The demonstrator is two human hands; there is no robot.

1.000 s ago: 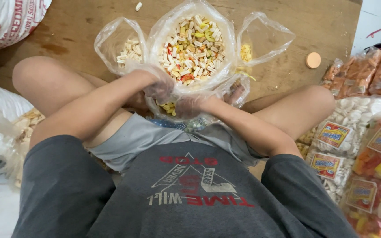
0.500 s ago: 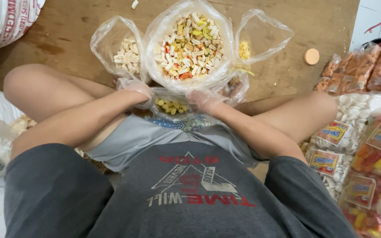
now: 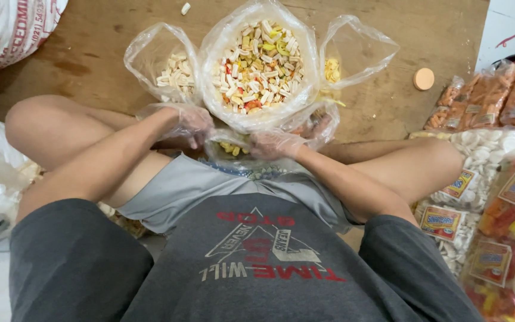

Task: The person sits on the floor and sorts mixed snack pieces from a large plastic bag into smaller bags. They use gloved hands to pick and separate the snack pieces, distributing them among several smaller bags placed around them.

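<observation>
Your left hand [image 3: 193, 124] and right hand [image 3: 275, 143], fingers closed, grip a small clear bag [image 3: 233, 145] holding only a few yellow pieces; the big mixed-snack bag [image 3: 257, 59] beyond remains full.

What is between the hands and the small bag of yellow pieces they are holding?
Only thin clear plastic gloves. Left hand and right hand both grip the small bag directly, just below the big mixed-snack bag.
</observation>
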